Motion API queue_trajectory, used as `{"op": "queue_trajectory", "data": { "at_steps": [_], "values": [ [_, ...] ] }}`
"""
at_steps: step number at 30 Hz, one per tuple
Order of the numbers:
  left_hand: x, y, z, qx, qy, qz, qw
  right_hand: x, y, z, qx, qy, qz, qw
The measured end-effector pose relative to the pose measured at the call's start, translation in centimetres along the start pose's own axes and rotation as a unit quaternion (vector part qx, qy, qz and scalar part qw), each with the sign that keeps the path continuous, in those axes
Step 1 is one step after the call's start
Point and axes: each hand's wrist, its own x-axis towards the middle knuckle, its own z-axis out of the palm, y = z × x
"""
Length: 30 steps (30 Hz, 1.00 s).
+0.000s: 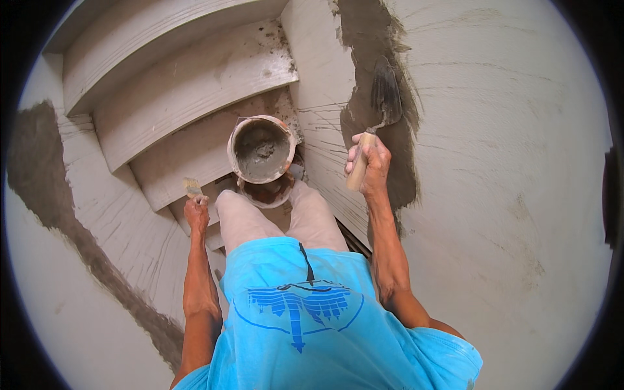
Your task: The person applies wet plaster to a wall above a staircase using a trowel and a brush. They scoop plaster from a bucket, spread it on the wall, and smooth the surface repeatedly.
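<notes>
My right hand (370, 162) is closed around the wooden handle of a pointed trowel (386, 91). Its dark blade lies over a patch of wet grey mortar (364, 32) on the wall to the right; whether it touches is hard to tell. Low on the left, my left hand (196, 211) grips a flat paintbrush (192, 187), bristles pointing away from me. Between the two hands, in front of my knees, stands a bucket (232, 151) with grey mortar (263, 151) inside.
Pale concrete stairs (188, 84) climb ahead and to the left. Beneath the mortar bucket shows another round container (266, 195), partly hidden. The left wall carries a long dark mortar band (45, 162). The right wall (494, 162) is close beside my right arm.
</notes>
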Motion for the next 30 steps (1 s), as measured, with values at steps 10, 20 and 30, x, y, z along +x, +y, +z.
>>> {"op": "queue_trajectory", "data": {
  "at_steps": [10,20,30],
  "values": [
    [0.3,0.0,-0.4,-0.012,0.004,0.024,1.0,-3.9,-1.8,1.4,0.019,0.032,0.028,0.999],
    [0.5,-0.3,-0.2,-0.004,-0.004,0.028,1.0,-5.4,-2.9,1.5,-0.081,0.038,0.056,0.994],
    [1.8,4.4,-0.5,0.025,-0.009,0.144,0.989,-5.9,-2.7,1.0,-0.116,0.044,0.054,0.991]
  ]
}}
